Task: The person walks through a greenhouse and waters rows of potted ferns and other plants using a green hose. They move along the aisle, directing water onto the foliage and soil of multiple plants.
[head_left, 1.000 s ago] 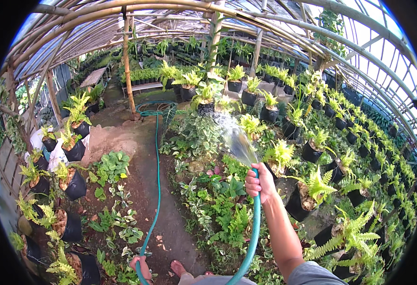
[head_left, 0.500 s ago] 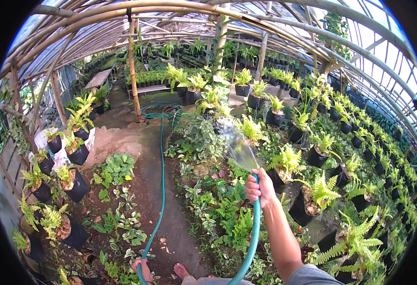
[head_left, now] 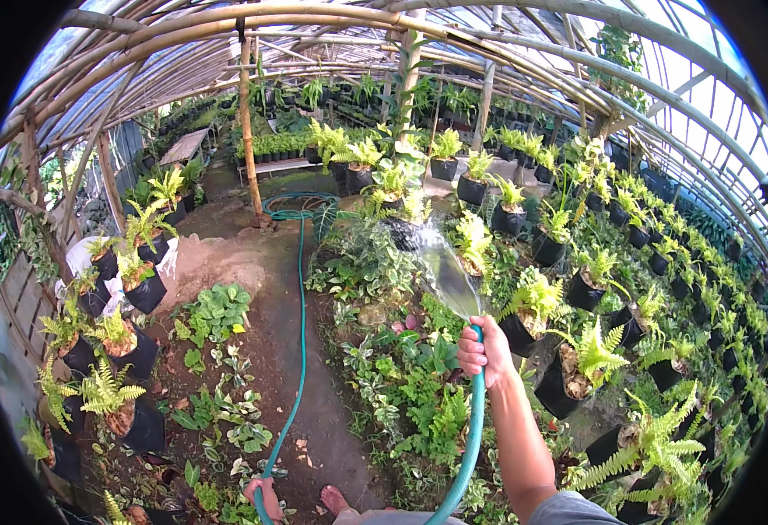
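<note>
My right hand (head_left: 487, 352) is wrapped round the end of a green garden hose (head_left: 472, 429), its thumb by the opening. From there a fan of water (head_left: 447, 269) sprays up and forward. It meets a fern in a black grow bag (head_left: 401, 233) near the middle. Low in the view, my left hand (head_left: 266, 500) grips another stretch of the same hose beside my leg. From this hand the hose runs along the dirt path to a loose coil (head_left: 301, 203) farther back.
Rows of ferns in black bags (head_left: 562, 385) fill the right side; more bagged ferns (head_left: 134, 346) stand at left. Low leafy plants (head_left: 423, 394) border the dirt path (head_left: 327, 429). A bamboo post (head_left: 249, 131) rises by the coil, under an arched bamboo roof (head_left: 331, 17).
The spray's far end has shifted slightly right and down, and its fan looks wider. My right hand sits slightly lower and to the right in view. Both hands keep their hold on the hose.
</note>
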### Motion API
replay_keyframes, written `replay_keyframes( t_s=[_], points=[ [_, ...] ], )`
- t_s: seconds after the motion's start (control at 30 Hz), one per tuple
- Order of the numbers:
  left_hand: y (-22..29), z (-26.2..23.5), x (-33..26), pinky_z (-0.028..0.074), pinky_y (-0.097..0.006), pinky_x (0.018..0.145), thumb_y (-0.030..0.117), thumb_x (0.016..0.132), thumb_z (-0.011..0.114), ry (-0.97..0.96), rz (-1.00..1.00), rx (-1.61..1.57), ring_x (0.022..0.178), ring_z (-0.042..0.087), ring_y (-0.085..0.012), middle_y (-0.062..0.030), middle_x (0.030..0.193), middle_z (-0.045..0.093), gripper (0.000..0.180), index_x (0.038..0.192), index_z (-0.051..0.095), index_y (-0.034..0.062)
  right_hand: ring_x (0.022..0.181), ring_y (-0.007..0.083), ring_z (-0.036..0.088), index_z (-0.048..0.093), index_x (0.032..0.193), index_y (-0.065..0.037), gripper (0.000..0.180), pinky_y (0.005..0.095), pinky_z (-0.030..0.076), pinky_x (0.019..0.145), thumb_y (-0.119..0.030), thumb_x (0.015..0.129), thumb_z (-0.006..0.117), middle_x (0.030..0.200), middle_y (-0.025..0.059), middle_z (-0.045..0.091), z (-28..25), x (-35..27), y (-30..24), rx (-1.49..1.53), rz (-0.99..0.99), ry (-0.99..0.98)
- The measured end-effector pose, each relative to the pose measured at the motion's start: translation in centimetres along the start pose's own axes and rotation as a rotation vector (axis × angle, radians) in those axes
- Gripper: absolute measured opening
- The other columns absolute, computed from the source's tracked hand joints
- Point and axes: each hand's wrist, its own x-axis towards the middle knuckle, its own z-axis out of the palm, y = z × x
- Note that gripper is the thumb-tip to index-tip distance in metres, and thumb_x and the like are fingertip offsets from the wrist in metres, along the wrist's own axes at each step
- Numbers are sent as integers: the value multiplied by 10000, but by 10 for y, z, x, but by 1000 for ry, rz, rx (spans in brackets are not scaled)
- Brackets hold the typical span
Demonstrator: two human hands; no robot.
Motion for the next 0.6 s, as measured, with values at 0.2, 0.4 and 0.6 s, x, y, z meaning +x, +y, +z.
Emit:
replay_keyframes(
  t_s=[0.2, 0.4, 0.6],
  points=[
    [-13, 1, -1, 284, -287, 480, 0, 706, 593, -11, 239, -34, 500, 315, -86, 23, 534, 329, 336, 551, 307, 80, 287, 64, 289, 360, 597, -146, 367, 236, 276, 241, -331, 907, 424, 438, -61, 317, 2, -8, -2, 16, 8, -9],
    [-7, 1, -13, 273, -294, 484, 1, 708, 598, -29, 141, -23, 507, 297, -84, 22, 536, 311, 355, 555, 288, 84, 286, 65, 288, 365, 593, -146, 367, 238, 278, 242, -328, 906, 426, 433, -61, 314, 2, -13, -3, 24, -3, -22],
    [-9, 1, -14, 258, -297, 485, 3, 702, 595, -43, 139, -30, 510, 277, -84, 29, 537, 302, 357, 556, 281, 92, 295, 67, 277, 376, 621, -137, 367, 237, 269, 255, -343, 924, 401, 446, -60, 309, 1, -17, -6, 12, -8, -12]
  ],
)
